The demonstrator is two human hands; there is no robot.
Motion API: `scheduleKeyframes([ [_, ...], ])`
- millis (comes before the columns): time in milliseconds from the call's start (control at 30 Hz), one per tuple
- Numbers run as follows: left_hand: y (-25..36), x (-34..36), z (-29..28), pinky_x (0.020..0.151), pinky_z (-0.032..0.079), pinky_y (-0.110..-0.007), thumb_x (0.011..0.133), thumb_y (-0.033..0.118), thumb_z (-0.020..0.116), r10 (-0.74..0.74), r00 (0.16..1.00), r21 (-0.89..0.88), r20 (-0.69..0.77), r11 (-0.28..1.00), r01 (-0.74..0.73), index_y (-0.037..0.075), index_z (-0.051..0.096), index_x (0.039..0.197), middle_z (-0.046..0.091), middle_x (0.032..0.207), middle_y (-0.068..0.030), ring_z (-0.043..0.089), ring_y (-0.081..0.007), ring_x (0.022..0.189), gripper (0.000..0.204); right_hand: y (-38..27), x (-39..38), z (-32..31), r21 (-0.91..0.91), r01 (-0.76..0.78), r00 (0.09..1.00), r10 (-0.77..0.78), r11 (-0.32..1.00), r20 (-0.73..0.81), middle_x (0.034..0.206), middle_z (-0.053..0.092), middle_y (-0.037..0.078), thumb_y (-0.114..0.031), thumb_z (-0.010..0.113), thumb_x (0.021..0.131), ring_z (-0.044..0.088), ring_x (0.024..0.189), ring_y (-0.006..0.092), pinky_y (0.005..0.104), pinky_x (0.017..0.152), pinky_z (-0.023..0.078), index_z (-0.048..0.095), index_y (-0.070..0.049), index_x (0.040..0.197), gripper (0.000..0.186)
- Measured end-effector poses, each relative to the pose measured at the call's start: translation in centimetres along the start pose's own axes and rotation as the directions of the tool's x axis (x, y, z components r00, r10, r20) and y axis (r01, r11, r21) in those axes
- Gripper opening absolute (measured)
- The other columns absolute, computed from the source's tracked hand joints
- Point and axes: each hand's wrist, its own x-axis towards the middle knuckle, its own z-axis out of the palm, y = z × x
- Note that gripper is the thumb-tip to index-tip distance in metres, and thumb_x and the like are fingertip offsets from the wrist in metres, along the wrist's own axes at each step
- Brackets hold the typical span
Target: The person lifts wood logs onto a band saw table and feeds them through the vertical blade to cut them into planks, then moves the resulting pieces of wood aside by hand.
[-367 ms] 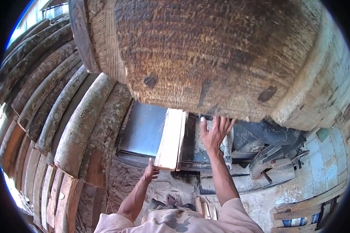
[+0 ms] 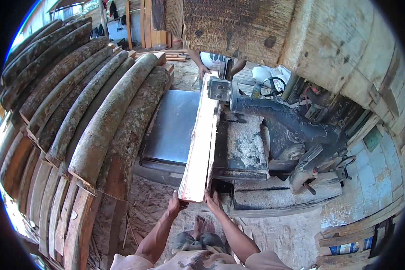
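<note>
A long pale sawn plank (image 2: 198, 153) lies across the metal saw table (image 2: 173, 126), running away from me past the dark blade guide (image 2: 219, 90) of a band saw. At its near left corner, my left hand (image 2: 176, 205) grips the end, thumb upward and fingers partly hidden by the wood. My right hand (image 2: 213, 202) closes on the near right corner, its fingertips partly hidden too. Beyond the guide, another person's hand (image 2: 204, 71) touches the plank's far end. The blade itself is hard to make out.
Bark-covered slabs (image 2: 108, 121) are stacked high on the left. A large wooden housing (image 2: 238, 27) hangs over the saw. To the right are the machine's dark arm (image 2: 279, 110), a sawdust-covered bed (image 2: 247, 144) and a handwheel (image 2: 346, 162). Sawdust covers the floor (image 2: 155, 195).
My right hand has come back from the saw's right side to the plank's near end. My left hand stays near the left corner. The view has shifted, revealing the guide and another person.
</note>
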Motion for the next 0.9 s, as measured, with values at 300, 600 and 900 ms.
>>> scheduleKeyframes([
  [300, -7.4, -11.2, -4.0, 0.066, 0.052, -0.035, 0.090, 0.056, 0.024, -0.009, 0.999, -0.035, -0.048, 0.999, 0.007, 0.000, 0.055, 0.107, 0.063, 0.084, -0.0146, 0.063, -0.0227, 0.074, 0.067, 4.5, -14.6, 4.2, 0.309, -0.063, 0.994, 0.032, 0.949, 0.103, 0.115, 0.048, 0.013, -0.061, 0.045, 0.082, 0.060, 0.078, 0.0173, 0.0301, 0.063, 0.050, 0.029, -0.007, 0.132, 0.075],
  [600, -15.5, -23.3, -8.3, 0.079, 0.047, -0.046, 0.090, 0.055, 0.020, -0.059, 0.996, -0.045, -0.072, 0.997, 0.056, 0.001, 0.050, 0.114, 0.059, 0.100, -0.0187, 0.058, -0.0304, 0.092, 0.066, 9.2, -29.1, 5.9, 0.204, -0.112, 0.989, 0.091, 0.973, 0.113, 0.115, 0.050, 0.011, -0.057, 0.046, 0.084, 0.061, 0.071, 0.0159, 0.0278, 0.055, 0.050, 0.033, -0.009, 0.133, 0.070],
  [900, -22.1, -32.6, -10.8, 0.080, 0.046, -0.049, 0.090, 0.056, 0.021, -0.037, 0.999, -0.003, -0.017, 0.999, 0.037, 0.002, 0.051, 0.113, 0.059, 0.101, -0.0174, 0.058, -0.0290, 0.093, 0.066, 13.2, -40.6, 7.4, 0.051, -0.002, 0.997, 0.006, 0.999, -0.081, 0.095, 0.056, 0.013, -0.059, 0.041, 0.084, 0.057, 0.062, 0.0170, 0.0288, 0.053, 0.046, 0.042, -0.005, 0.124, 0.067],
])
